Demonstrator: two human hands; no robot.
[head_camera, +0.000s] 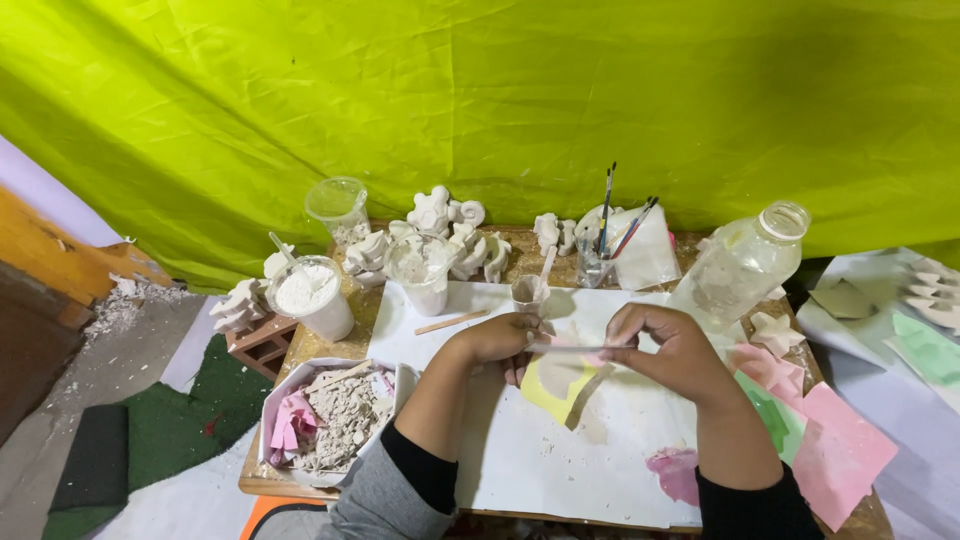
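My left hand (503, 337) and my right hand (668, 349) meet over the middle of a small wooden table. Between them they pinch a thin flat stick (565, 348), held level, one hand at each end. Under the stick a yellow mould (553, 385) lies on a white sheet (560, 450). A small cup (528, 292) with a stick standing in it sits just beyond my left hand. A loose wooden stick (451, 322) lies on the sheet to the left.
White plaster figures (440, 235) crowd the back edge beside powder tubs (312, 296) and a brush jar (597, 262). A clear plastic bottle (742, 262) stands back right. A box of plaster rubble (335, 415) is front left; pink and green moulds (810, 430) lie right.
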